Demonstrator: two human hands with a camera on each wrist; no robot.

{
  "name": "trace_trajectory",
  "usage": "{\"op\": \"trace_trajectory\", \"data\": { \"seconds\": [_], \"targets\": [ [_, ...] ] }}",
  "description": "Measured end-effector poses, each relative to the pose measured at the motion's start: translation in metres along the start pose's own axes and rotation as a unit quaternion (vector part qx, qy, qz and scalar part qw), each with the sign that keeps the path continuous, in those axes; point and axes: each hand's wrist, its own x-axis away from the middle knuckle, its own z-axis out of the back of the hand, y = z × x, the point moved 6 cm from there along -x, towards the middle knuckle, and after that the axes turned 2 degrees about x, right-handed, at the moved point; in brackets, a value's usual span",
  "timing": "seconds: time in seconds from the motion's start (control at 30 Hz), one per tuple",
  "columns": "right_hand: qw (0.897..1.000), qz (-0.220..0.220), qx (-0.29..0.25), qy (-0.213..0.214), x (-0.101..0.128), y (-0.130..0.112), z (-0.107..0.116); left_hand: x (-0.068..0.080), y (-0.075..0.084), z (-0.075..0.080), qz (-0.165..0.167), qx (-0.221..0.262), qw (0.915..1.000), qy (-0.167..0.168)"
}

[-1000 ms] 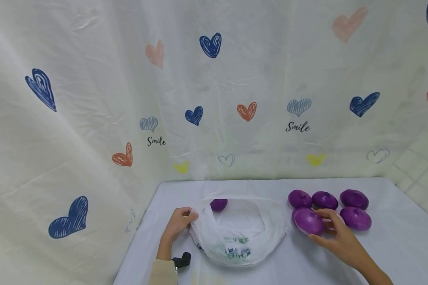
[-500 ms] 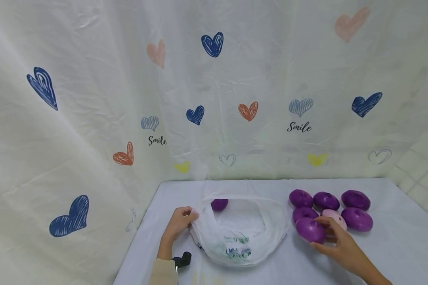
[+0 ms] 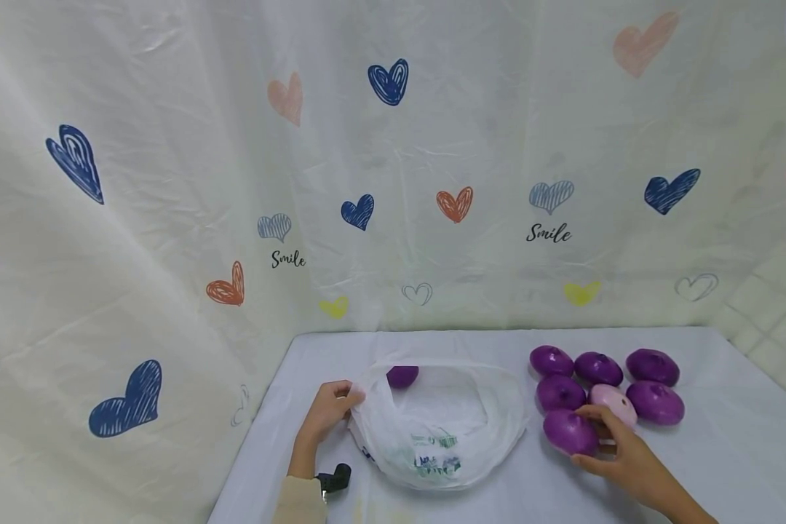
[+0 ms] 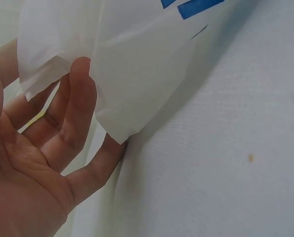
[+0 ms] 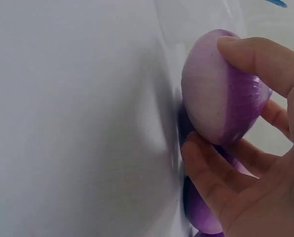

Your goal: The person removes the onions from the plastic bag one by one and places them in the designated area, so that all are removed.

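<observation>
A white plastic bag [image 3: 445, 437] with green and blue print lies with its mouth spread wide in the head view. One purple onion [image 3: 402, 376] shows inside it at the back left. My left hand [image 3: 330, 407] pinches the left edge of the bag's mouth; its fingers [image 4: 80, 103] show curled against the film in the left wrist view. To the right, my right hand [image 3: 622, 447] grips another purple onion [image 3: 570, 432] between thumb and fingers, just in front of the grouped onions. The right wrist view shows this onion [image 5: 211, 84] with a pale side, close over the cloth.
Several purple onions [image 3: 561, 393] stand in two rows at the right, with a pale pink one [image 3: 612, 402] among them. A small black object [image 3: 334, 478] is by the left wrist. The white-covered table [image 3: 747, 451] meets a heart-printed curtain [image 3: 498, 276] behind.
My right hand has moved the held onion toward the near side of the table and lower, uncovering the purple and pink onions behind it. My left hand stays at the bag's edge.
</observation>
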Motion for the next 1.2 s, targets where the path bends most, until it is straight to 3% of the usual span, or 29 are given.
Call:
{"op": "trace_trajectory", "data": {
  "seconds": [0.4, 0.83, 1.2],
  "targets": [
    [1.0, -0.007, -0.004, -0.03, 0.004, 0.005, 0.001, -0.002, -0.004, 0.0, 0.003, 0.004, 0.9999, -0.01],
    [0.999, 0.012, -0.003, -0.031, 0.006, 0.007, -0.001, -0.001, -0.002, 0.001, 0.003, 0.005, 1.0, -0.004],
    [0.999, -0.005, 0.001, -0.05, 0.007, 0.011, -0.001, -0.002, -0.004, 0.001, 0.003, 0.002, 0.9999, -0.011]
  ]
}}
